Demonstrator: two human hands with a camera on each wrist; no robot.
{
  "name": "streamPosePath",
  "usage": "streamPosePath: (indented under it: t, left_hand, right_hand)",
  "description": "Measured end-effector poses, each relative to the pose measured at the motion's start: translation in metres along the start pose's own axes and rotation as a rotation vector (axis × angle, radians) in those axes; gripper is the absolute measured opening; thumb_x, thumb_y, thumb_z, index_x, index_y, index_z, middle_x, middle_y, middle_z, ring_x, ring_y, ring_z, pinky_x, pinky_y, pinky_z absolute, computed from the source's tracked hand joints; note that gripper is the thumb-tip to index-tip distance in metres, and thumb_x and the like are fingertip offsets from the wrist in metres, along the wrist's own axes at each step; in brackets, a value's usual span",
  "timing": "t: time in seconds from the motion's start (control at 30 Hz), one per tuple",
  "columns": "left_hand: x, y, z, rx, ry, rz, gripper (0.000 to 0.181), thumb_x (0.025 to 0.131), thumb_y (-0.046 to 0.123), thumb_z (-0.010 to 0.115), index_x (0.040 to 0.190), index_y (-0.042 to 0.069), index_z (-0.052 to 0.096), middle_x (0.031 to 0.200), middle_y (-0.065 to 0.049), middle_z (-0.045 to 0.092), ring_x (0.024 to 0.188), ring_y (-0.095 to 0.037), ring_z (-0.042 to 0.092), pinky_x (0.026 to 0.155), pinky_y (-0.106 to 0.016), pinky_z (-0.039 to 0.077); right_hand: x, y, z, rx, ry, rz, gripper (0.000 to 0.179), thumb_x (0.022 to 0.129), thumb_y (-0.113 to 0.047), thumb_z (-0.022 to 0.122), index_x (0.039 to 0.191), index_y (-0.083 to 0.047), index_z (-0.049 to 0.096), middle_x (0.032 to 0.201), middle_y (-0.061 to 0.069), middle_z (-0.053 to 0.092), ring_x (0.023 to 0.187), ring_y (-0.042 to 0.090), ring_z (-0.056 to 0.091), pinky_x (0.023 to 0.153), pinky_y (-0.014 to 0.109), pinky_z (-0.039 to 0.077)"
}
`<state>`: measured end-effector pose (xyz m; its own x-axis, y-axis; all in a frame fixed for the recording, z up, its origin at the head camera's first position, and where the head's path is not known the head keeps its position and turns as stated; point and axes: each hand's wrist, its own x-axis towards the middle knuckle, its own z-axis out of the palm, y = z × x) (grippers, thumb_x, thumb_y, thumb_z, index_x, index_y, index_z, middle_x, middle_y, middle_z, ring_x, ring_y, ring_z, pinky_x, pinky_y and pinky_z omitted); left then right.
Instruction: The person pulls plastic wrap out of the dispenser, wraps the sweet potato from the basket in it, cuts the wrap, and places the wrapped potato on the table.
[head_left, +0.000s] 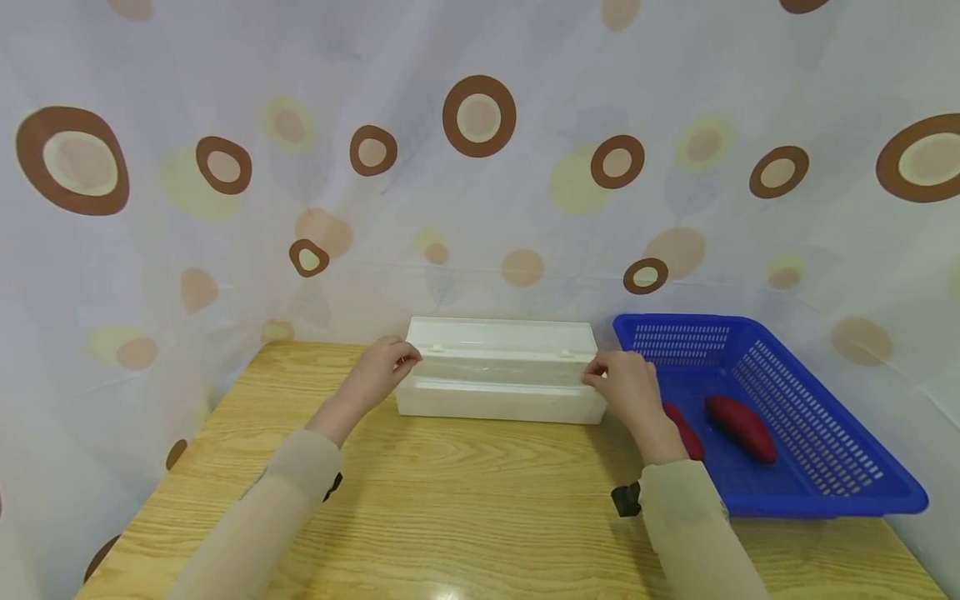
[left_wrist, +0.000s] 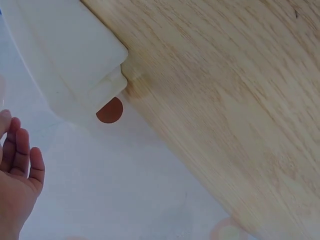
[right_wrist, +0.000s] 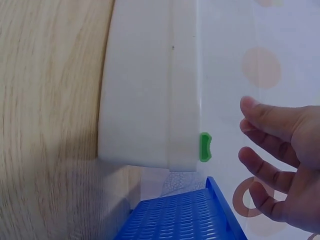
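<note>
A long white cling film dispenser (head_left: 498,407) lies near the table's back edge, its lid (head_left: 502,335) raised. Across its front, a clear sheet of cling film (head_left: 495,371) spans between both hands. At the dispenser's left end, my left hand (head_left: 378,371) pinches the film between thumb and fingers. My right hand (head_left: 626,387) pinches it at the other end. The right wrist view shows thumb and forefinger meeting beside a small green piece (right_wrist: 205,147) on the dispenser's edge. The film is hard to make out in both wrist views.
A blue plastic basket (head_left: 825,504) stands at the right, close to the right hand. Inside lie two dark red, elongated things resembling sweet potatoes, one (head_left: 741,427) fully visible, the other partly behind the wrist. A patterned curtain (head_left: 480,208) hangs behind the wooden table (head_left: 480,500).
</note>
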<state>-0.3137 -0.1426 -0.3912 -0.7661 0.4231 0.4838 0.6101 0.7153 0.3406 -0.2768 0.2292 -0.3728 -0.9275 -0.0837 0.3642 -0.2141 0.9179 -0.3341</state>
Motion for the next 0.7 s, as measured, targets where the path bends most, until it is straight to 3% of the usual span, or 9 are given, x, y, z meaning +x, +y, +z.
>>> streamPosePath:
  t: [0.27, 0.5, 0.7]
  left_hand:
    - [0.001, 0.000, 0.000, -0.034, 0.015, -0.036, 0.011, 0.089, 0.001, 0.062, 0.097, 0.000, 0.069, 0.092, -0.014, 0.064, 0.084, -0.024, 0.058, 0.073, -0.034, 0.052]
    - [0.007, -0.003, -0.002, -0.017, 0.029, -0.049, 0.009, 0.089, 0.003, 0.062, 0.095, -0.001, 0.068, 0.092, -0.011, 0.063, 0.087, -0.025, 0.058, 0.074, -0.035, 0.051]
    - [0.010, -0.003, -0.005, -0.019, 0.041, -0.053, 0.008, 0.090, 0.005, 0.062, 0.093, 0.001, 0.068, 0.089, -0.009, 0.063, 0.083, -0.023, 0.055, 0.071, -0.033, 0.050]
  right_hand:
    - [-0.001, -0.002, -0.001, 0.047, 0.063, 0.017, 0.009, 0.086, -0.011, 0.068, 0.090, -0.006, 0.074, 0.086, 0.013, 0.071, 0.081, 0.031, 0.061, 0.075, 0.049, 0.043]
    - [0.001, -0.004, 0.006, 0.073, 0.199, 0.063, 0.009, 0.085, -0.014, 0.070, 0.088, -0.006, 0.074, 0.078, 0.012, 0.069, 0.078, 0.031, 0.054, 0.076, 0.051, 0.038]
    - [0.004, -0.003, 0.011, 0.137, 0.301, 0.052, 0.010, 0.084, -0.013, 0.071, 0.085, -0.003, 0.073, 0.080, 0.015, 0.067, 0.077, 0.032, 0.055, 0.076, 0.049, 0.040]
